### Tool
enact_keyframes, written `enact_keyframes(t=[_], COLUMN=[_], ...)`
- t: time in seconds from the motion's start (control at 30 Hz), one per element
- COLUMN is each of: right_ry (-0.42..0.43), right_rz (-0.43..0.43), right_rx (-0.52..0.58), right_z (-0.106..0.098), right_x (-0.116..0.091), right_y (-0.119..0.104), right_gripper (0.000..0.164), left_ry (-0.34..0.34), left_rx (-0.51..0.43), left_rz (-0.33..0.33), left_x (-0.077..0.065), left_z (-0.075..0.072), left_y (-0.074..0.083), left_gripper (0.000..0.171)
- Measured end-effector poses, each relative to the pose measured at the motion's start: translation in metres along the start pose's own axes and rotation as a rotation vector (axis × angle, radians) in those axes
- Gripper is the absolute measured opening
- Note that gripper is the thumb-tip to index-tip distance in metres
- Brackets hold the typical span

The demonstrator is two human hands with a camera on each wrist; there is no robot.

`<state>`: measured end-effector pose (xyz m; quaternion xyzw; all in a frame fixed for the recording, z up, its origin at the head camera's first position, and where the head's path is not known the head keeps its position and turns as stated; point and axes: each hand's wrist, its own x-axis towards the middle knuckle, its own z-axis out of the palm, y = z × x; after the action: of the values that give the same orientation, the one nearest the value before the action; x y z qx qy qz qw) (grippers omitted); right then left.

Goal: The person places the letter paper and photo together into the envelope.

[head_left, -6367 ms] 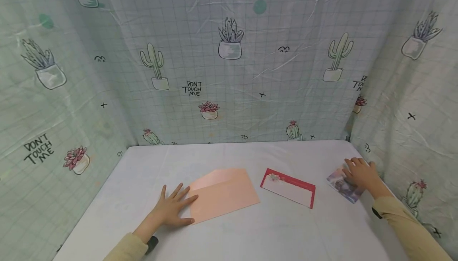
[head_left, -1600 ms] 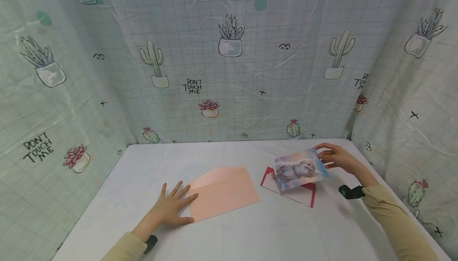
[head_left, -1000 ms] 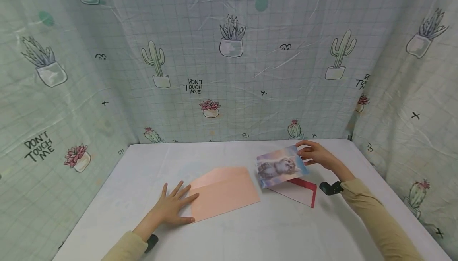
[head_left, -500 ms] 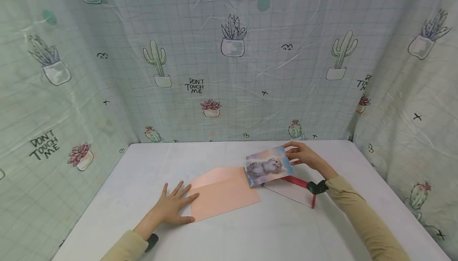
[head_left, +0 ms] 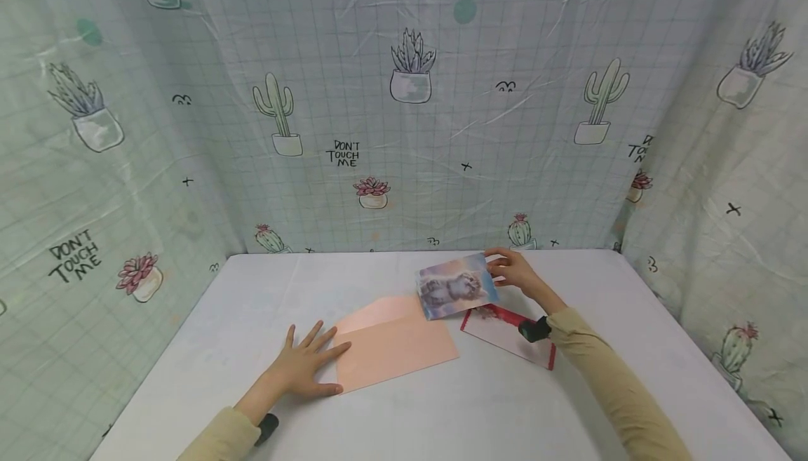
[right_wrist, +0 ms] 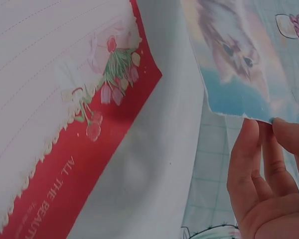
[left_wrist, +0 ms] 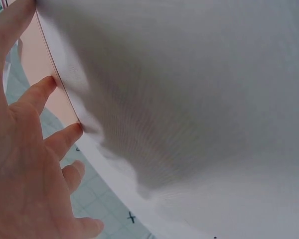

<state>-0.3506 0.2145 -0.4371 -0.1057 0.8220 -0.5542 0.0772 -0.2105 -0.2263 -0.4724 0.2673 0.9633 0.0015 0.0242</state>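
The right hand (head_left: 514, 271) pinches the card (head_left: 457, 288), which sits left of its fingers (right_wrist: 245, 149), overlapping the far right corner of the envelope (head_left: 400, 349). The left hand (head_left: 299, 370), fingers spread, touches its left edge.

Smooth paper, glossy creased curtain
Matt paper envelope (head_left: 394, 352) at the left hand (head_left: 297, 368), smooth paper card (head_left: 456, 287) in the right hand (head_left: 519, 274); matt tabletop (head_left: 416, 419) below both; plastic-looking curtain (head_left: 404, 135) beyond them.

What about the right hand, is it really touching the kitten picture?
Touching. The right wrist view shows it: the right hand pinches the edge of the kitten picture between thumb and fingers.
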Motion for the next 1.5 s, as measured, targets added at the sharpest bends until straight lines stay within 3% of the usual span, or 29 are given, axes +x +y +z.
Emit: enact_keyframes(t=[0.4, 0.83, 1.5], right_ry=[0.152, 0.088, 0.076], right_rz=[-0.044, -0.052, -0.036], right_rx=[-0.037, -0.011, -0.019], right_z=[0.022, 0.029, 0.049], right_x=[0.017, 0.028, 0.041], right_y=[-0.002, -0.004, -0.009], right_gripper=[0.029, 0.029, 0.028], left_ry=[-0.01, -0.017, -0.006], left_rx=[-0.017, -0.069, -0.061], left_rz=[-0.009, -0.025, -0.026], left_x=[0.0, 0.0, 0.002], left_z=[0.001, -0.001, 0.002], left_y=[-0.002, 0.002, -0.001], left_gripper=[0.077, 0.078, 0.088])
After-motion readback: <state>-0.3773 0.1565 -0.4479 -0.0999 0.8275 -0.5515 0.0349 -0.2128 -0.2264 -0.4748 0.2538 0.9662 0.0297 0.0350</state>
